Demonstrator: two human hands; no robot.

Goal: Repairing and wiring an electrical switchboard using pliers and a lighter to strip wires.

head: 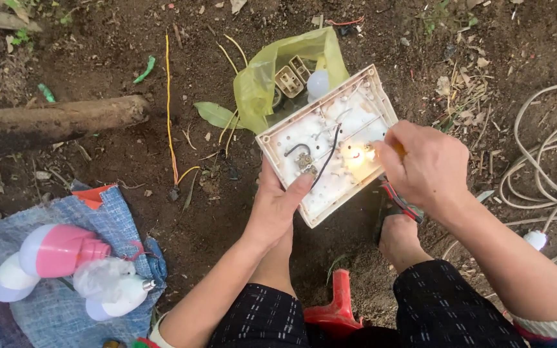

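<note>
My left hand (277, 205) grips the near left edge of a white plastic switchboard box (320, 132), tilted up with its open back facing me. Short black wires (330, 154) and small fittings sit inside it. A small light glows (356, 158) at the box's right side. My right hand (423, 166) is closed on a thin yellow-handled tool (397, 149), its tip at the glowing spot. Red and black wires (400, 203) hang below that hand.
A yellow-green plastic bag (267, 77) with switch parts and a white bulb lies behind the box. A log (53, 121) lies at left. Pink-and-white bulbs (66, 264) rest on a blue cloth. White cables (549, 161) coil at right. A red stool (338, 309) stands between my legs.
</note>
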